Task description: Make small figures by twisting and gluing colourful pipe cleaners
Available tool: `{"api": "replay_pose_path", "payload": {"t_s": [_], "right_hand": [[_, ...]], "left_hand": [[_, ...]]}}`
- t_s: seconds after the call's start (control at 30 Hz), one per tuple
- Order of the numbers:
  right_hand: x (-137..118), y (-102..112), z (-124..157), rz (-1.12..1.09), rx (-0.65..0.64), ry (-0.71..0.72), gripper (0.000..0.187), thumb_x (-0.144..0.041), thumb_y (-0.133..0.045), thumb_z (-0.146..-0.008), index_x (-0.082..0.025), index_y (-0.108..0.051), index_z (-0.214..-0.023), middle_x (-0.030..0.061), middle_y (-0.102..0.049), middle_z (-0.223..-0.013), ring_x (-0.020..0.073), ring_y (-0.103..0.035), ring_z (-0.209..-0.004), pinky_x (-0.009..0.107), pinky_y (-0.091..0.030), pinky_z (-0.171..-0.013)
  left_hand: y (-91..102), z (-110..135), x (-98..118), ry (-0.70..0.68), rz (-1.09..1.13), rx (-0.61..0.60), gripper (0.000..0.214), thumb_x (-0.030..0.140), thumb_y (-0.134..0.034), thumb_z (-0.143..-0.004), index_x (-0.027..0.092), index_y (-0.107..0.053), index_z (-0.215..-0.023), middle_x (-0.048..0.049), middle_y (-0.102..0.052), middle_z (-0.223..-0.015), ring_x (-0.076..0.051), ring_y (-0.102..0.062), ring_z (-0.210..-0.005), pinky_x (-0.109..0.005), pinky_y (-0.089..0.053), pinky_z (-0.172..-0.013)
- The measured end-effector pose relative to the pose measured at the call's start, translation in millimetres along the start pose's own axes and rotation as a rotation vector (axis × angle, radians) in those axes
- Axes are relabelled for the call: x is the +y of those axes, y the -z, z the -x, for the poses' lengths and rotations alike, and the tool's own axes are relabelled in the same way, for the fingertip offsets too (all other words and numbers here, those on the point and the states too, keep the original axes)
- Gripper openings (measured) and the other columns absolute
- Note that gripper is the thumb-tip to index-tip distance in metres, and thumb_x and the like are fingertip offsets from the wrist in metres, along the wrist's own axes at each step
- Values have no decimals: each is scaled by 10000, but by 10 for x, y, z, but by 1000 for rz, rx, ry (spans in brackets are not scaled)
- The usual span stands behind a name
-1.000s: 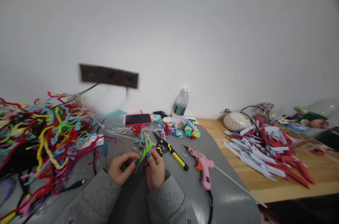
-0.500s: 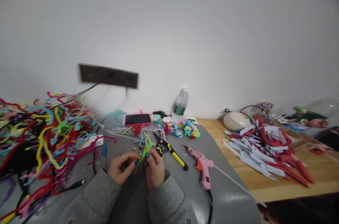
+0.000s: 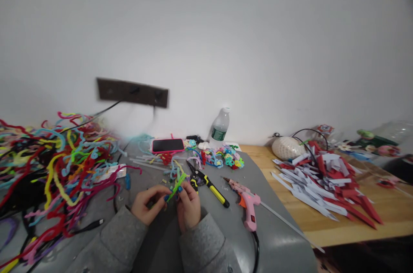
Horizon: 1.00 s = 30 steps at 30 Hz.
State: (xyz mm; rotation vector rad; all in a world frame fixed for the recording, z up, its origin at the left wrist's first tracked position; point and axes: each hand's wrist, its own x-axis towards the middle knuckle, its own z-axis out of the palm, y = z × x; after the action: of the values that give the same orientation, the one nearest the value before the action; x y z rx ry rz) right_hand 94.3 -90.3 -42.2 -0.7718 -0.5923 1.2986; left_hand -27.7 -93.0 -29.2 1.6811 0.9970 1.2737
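Between my two hands is a bright green pipe cleaner (image 3: 176, 187), slanting up and to the right. My left hand (image 3: 149, 204) pinches its lower end between thumb and forefinger. Higher up, the fingertips of my right hand (image 3: 188, 206) close on it from the other side. Just beyond my right hand lie wire cutters (image 3: 213, 189) with yellow and black handles. Pale blue and yellow pipe cleaner pieces (image 3: 175, 168) rest right behind the green one. Farther right is a pink hot glue gun (image 3: 249, 206) with a glue stick in its back.
At left spreads a large tangle of coloured pipe cleaners (image 3: 72, 152). Along the wall are a phone (image 3: 167, 145), a plastic bottle (image 3: 220, 127) and small pipe cleaner flowers (image 3: 230, 159). On the wooden table (image 3: 325, 235) sit folded red and white paper pieces (image 3: 322, 182).
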Motion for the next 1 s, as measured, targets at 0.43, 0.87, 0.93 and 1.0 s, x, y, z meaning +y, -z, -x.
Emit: {"api": "replay_pose_path", "payload": {"t_s": [0.43,0.87,0.93,1.0], "right_hand": [[-1,-3,5,-13,-2,-10,191,-307,-705,-580,-155,-594,-613,-46,-498,-530,76,-375,-465,199,-279,-460],[-9,-5,6,-13,-4,-10,185,-307,-697,-585,-156,-591,-608,-47,-499,-527,76,-375,-464,199,-270,-457],[-10,-7,6,-27,-3,-17,185,-302,-701,-580,-156,-592,-608,-48,-501,-529,75,-375,-465,196,-267,-453],[-10,-8,6,-34,-3,-21,184,-297,-706,-573,-155,-594,-610,-48,-503,-530,75,-379,-468,195,-270,-456]], "left_hand": [[1,2,-18,-6,-8,-1,169,238,-502,-755,154,-631,-823,-6,-629,-556,-118,-565,-474,-198,-426,-480],[-2,-2,-7,-8,-9,1,166,238,-504,-754,157,-633,-819,-1,-629,-558,-112,-561,-463,-195,-428,-474],[-2,-2,-9,-5,-5,1,162,232,-503,-754,157,-630,-819,-1,-630,-562,-111,-561,-465,-193,-429,-475],[-2,0,-14,-3,-7,-3,162,223,-497,-755,157,-629,-821,-2,-628,-561,-111,-561,-469,-193,-428,-477]]}}
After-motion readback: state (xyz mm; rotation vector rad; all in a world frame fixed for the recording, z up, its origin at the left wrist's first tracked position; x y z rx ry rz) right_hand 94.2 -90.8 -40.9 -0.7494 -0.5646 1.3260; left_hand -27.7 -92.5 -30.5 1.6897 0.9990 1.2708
